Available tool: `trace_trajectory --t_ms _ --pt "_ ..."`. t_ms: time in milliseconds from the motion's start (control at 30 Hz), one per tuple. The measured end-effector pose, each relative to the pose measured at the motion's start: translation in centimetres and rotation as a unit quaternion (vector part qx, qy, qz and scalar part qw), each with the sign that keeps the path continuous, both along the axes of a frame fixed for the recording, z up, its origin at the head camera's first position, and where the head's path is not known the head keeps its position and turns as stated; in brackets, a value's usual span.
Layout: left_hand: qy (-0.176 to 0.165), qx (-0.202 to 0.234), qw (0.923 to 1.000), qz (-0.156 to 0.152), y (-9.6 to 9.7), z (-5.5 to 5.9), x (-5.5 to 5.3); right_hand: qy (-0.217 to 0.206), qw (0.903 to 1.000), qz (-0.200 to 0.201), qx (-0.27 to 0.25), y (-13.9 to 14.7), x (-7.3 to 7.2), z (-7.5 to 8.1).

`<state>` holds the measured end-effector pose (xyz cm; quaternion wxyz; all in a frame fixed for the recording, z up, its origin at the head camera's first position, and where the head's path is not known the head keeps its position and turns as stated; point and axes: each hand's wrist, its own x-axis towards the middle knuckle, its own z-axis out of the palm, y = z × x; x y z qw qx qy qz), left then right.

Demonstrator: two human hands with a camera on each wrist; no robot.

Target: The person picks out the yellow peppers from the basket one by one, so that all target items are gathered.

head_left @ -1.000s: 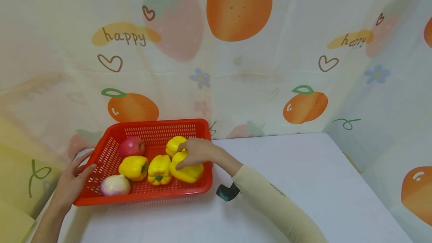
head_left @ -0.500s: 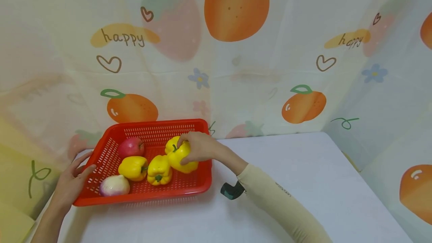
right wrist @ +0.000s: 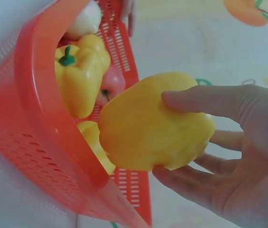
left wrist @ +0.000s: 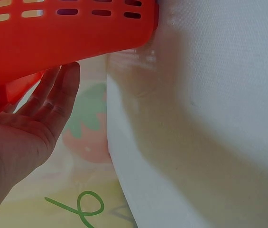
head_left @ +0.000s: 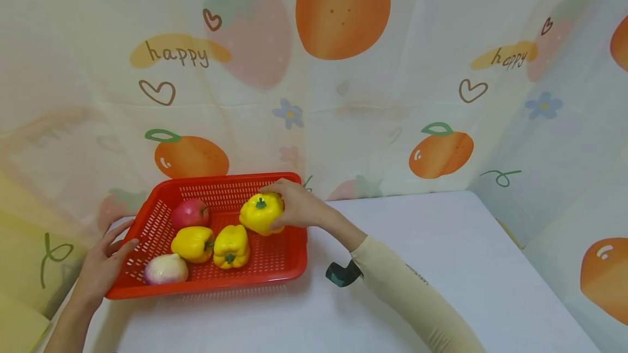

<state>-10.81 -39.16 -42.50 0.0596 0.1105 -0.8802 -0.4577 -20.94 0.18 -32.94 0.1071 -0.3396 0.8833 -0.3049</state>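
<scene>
My right hand [head_left: 301,206] holds a yellow bell pepper [right wrist: 155,123] between thumb and fingers, over the right part of the red plastic basket [head_left: 235,283]. In the head view that pepper [head_left: 260,214] overlaps the spot where another yellow bell pepper [right wrist: 94,145] sits; the right wrist view shows part of it below. Two more yellow bell peppers, one on the left [head_left: 192,244] and one in the middle [head_left: 231,247], lie in the basket. At the left rim my left hand [head_left: 103,266] touches the basket, its fingers fairly straight; the left wrist view has them under the rim [left wrist: 67,57].
A red apple [head_left: 189,214] lies at the basket's back left, and a white-and-purple onion-like vegetable [head_left: 165,269] at its front left. The basket stands on a white table [head_left: 412,244] before a fruit-printed curtain [head_left: 353,102]. A dark device [head_left: 343,274] sits by the right sleeve.
The right hand has lifted the pepper from the basket's right front and moved it up and back, its stem end turning. The left hand stays at the rim.
</scene>
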Motion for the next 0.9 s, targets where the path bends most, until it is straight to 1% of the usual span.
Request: trace_trajectory --t_ms 333,600,800,900 --pt "-0.006 0.001 1.0000 0.004 0.0 0.0 0.0 0.003 0.9998 -0.008 -0.016 0.8 -0.3 0.0" --pt "-0.007 0.002 0.9999 0.008 0.0 0.1 0.0 0.005 0.9996 0.007 -0.027 1.0 -0.3 0.4" --pt "-0.006 -0.005 1.0000 0.006 0.0 0.1 0.0 0.014 0.9986 0.023 -0.046 2.0 -1.0 0.2" --pt "-0.006 0.001 1.0000 0.006 0.1 0.1 0.0 0.007 0.9976 0.029 -0.062 2.6 -1.3 0.2"
